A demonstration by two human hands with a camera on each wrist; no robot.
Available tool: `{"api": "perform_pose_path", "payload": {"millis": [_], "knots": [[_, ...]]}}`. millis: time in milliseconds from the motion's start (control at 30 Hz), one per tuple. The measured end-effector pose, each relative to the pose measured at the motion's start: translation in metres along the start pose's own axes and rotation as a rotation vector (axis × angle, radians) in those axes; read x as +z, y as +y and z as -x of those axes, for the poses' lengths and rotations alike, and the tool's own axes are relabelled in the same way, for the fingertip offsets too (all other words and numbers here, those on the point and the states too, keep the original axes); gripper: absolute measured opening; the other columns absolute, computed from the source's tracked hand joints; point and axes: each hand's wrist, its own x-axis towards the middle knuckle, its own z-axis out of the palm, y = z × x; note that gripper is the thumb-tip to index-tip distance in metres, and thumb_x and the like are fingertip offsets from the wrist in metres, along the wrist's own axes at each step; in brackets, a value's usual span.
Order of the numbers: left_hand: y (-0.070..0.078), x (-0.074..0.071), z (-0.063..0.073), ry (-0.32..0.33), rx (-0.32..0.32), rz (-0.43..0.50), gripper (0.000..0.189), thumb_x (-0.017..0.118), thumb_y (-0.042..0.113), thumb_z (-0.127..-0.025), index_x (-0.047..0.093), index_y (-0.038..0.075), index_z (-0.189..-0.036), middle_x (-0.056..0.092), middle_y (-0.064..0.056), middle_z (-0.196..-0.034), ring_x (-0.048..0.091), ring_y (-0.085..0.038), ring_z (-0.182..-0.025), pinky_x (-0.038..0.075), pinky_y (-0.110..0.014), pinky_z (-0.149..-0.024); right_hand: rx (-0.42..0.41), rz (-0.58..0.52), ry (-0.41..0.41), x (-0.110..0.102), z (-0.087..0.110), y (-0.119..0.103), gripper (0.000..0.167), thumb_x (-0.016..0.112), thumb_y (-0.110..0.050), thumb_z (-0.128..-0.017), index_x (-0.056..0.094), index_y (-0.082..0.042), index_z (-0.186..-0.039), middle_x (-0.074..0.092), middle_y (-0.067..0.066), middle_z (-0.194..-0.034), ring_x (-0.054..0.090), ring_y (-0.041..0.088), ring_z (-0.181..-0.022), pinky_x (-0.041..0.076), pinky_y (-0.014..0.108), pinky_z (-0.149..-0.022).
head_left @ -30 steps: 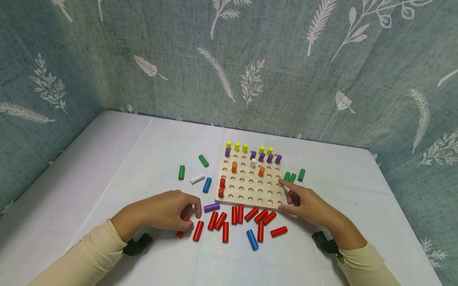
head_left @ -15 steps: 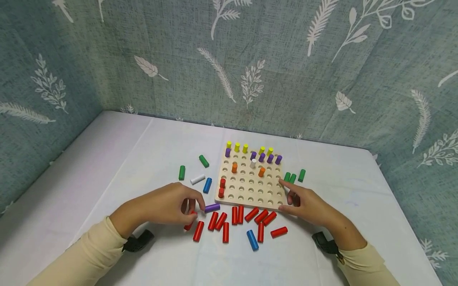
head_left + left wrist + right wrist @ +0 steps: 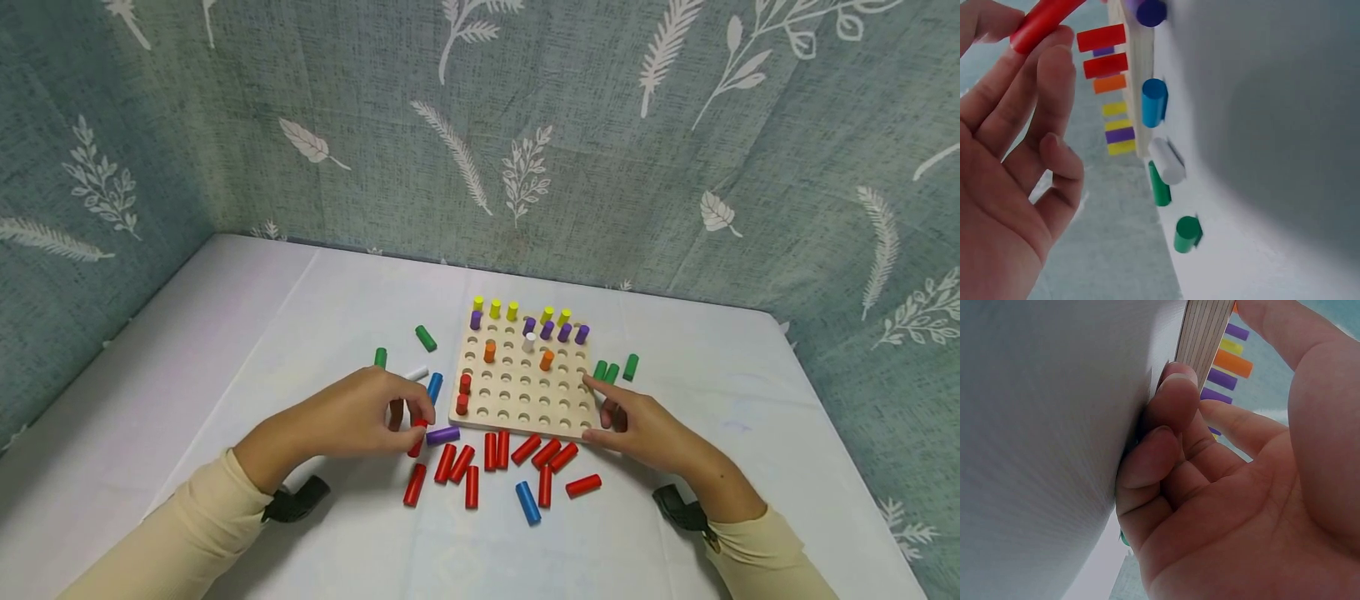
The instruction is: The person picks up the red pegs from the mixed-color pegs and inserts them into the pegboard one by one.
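One pegboard, before us; loose red pegs at its six o'clock. Our left hand, at eight o'clock: pinching one red peg. Our right hand, at four o'clock: thumb and forefinger spread wide, touching the pegboard.

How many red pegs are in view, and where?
14: one red peg pinched in the left hand, two upright at the board's near-left corner, eleven lying nearer the person. The left hand may hide others.
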Motion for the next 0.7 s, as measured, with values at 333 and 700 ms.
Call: {"api": "perform_pose_path", "payload": {"millis": [333, 700], "knots": [[0.006, -0.004, -0.012, 0.176, 0.086, -0.054, 0.017, 0.076, 0.014, -0.084, 0.076, 0.019, -0.1, 0.069, 0.018, -0.082, 0.058, -0.004, -0.069, 0.052, -0.021, -0.061, 0.013, -0.002, 0.003, 0.0, 0.0, -0.002, 0.082, 0.081, -0.025, -0.084, 0.04, -0.007, -0.152, 0.053, 0.003, -0.086, 0.049, 0.016, -0.078, 0.043, 0.02, -0.059], [0.012, -0.005, -0.023, 0.279, 0.091, -0.129, 0.017, 0.075, 0.02, -0.088, 0.075, 0.017, -0.105, 0.074, 0.014, -0.093, 0.058, -0.002, -0.074, 0.05, -0.023, -0.067, 0.016, -0.005, -0.002, 0.0, 0.001, -0.002, 0.082, 0.081, -0.028, -0.084, 0.04, -0.008, -0.153, 0.053, 0.003, -0.087, 0.049, 0.015, -0.079, 0.043, 0.02, -0.06]]}}
